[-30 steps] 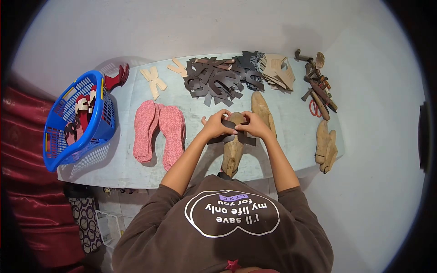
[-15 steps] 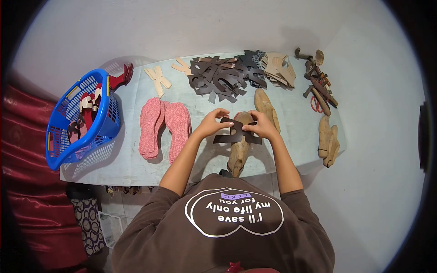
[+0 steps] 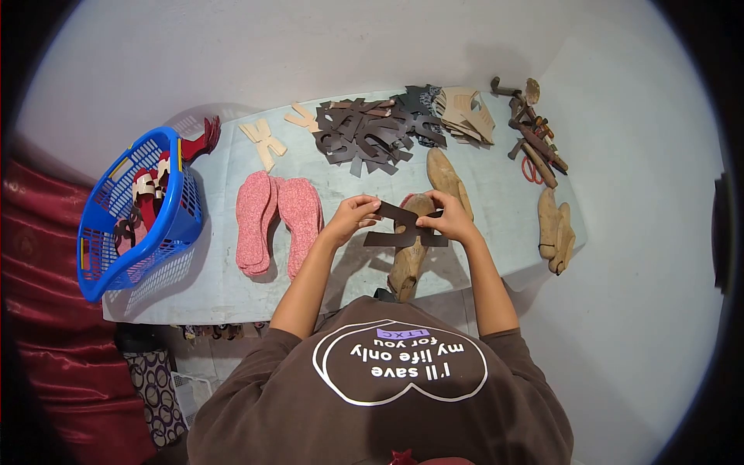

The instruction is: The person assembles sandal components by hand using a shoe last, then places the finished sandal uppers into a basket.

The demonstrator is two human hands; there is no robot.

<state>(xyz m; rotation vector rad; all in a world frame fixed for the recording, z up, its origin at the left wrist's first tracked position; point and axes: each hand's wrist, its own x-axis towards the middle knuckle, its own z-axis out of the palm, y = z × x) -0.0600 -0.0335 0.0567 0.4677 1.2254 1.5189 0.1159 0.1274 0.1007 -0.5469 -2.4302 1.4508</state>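
Note:
My left hand [image 3: 355,217] pinches the upper left arm of a dark brown, H-shaped shoe upper [image 3: 403,225]. On its other side, my right hand [image 3: 451,218] grips the same piece between thumb and fingers. The upper lies across a wooden shoe last [image 3: 406,267], whose narrow end points toward my body. A bit of red shows at the last's far end, partly behind my right hand. Just beyond, a second wooden last [image 3: 447,174] rests on the table.
Pink patterned insoles [image 3: 256,225] lie in stacks at left, beside a blue basket [image 3: 182,225] of sandals. Dark cut uppers [image 3: 360,136], beige pieces [image 3: 467,116] and cream cutouts [image 3: 263,142] lie at the back. Hammers and tools [image 3: 535,136] and more lasts [image 3: 553,232] are at right.
My left hand has shifted slightly left and drawn the upper's left arm outward. My right hand keeps its grip. The whole view has moved a little.

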